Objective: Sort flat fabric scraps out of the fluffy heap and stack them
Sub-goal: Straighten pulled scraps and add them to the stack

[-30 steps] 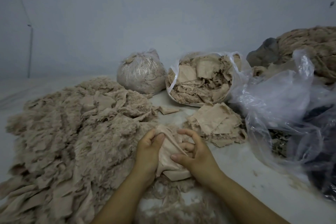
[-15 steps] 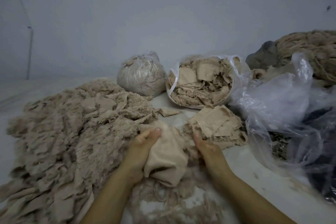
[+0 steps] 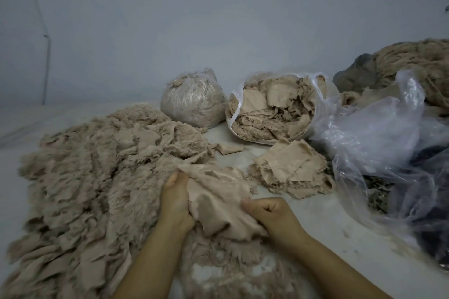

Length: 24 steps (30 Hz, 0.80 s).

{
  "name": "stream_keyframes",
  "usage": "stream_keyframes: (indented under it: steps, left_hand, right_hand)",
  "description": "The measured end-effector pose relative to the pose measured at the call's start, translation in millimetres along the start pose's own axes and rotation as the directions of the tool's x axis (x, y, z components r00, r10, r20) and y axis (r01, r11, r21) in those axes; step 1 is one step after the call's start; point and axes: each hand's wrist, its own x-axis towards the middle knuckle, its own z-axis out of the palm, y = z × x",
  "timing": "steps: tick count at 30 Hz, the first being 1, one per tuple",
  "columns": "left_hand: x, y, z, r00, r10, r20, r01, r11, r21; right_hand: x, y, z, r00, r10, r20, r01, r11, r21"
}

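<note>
Both hands grip one beige fabric scrap (image 3: 216,204): the left hand (image 3: 175,198) holds its left edge with curled fingers, the right hand (image 3: 269,212) pinches its right edge. The scrap sits at the edge of the fluffy heap (image 3: 92,172) covering the left side of the pale tabletop (image 3: 328,226). A stack of flat scraps (image 3: 291,167) lies just beyond the right hand, in front of an open bag of scraps (image 3: 274,109) and a tied bag (image 3: 194,101)

Two bare forearms enter from the bottom edge, each ending in a bare hand, the left hand (image 3: 175,198) and the right hand (image 3: 272,213), with no sleeve, glove, ring, watch or bracelet on either as far as visible.
</note>
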Motion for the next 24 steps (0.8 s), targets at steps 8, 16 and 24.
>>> stream_keyframes:
  steps: [8, 16, 24]
  left_hand:
    - [-21.1, -18.5, 6.3, 0.864, -0.116, 0.489, -0.216, 0.793, 0.57]
    - [-23.6, -20.4, 8.0, 0.868, -0.146, 0.475, -0.112, 0.874, 0.473]
    - [-25.0, -31.7, 15.1, 0.915, 0.031, 0.402, -0.235, 0.851, 0.47]
  right_hand:
    - [1.4, -7.1, -5.8, 0.987, -0.123, -0.105, 0.082, 0.941, -0.327]
    - [3.3, -13.2, 1.5, 0.9, 0.029, -0.435, 0.07, 0.975, 0.211]
    - [6.9, -8.8, 2.9, 0.905, 0.148, -0.399, 0.013, 0.927, 0.374]
